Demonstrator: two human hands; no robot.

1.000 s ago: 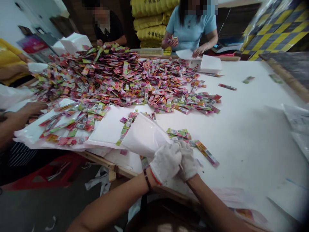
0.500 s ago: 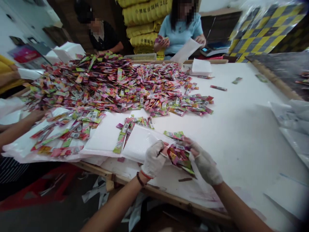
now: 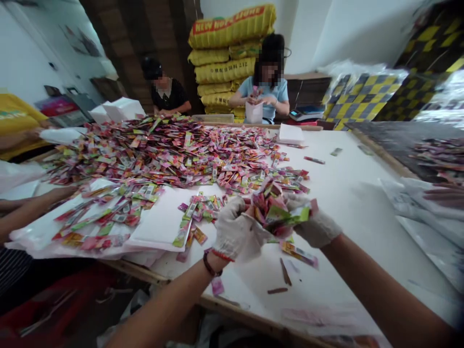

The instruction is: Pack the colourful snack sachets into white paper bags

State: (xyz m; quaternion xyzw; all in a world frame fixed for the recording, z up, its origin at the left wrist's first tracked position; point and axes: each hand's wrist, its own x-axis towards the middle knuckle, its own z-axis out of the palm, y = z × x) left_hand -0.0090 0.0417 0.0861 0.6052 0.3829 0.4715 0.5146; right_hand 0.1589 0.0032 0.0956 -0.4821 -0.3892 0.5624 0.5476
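Note:
Between my hands is a bunch of small, shiny printed packets (image 3: 271, 205), pink, red and green, held above the table. My left hand (image 3: 232, 227), in a white glove with bare fingertips, a red cuff and a dark bracelet, closes on the bunch's left side. A pale sheet or bag (image 3: 256, 244) hangs below its fingers; which of the two I cannot tell. My right hand (image 3: 315, 223), also gloved, grips the right side, its fingers partly hidden by packets. A loose packet (image 3: 299, 253) lies below it.
A big heap of packets (image 3: 163, 150) covers the far left of the white table (image 3: 348, 203). White bags (image 3: 159, 222) lie left of me. Two people (image 3: 166, 92) (image 3: 266, 87) work across the table, another sits at left. Clear plastic bags (image 3: 427, 212) lie at right.
Both hands have risen with the packets, and more packets show above the fingers. The white stack beside my left hand no longer shows. The view has tilted up.

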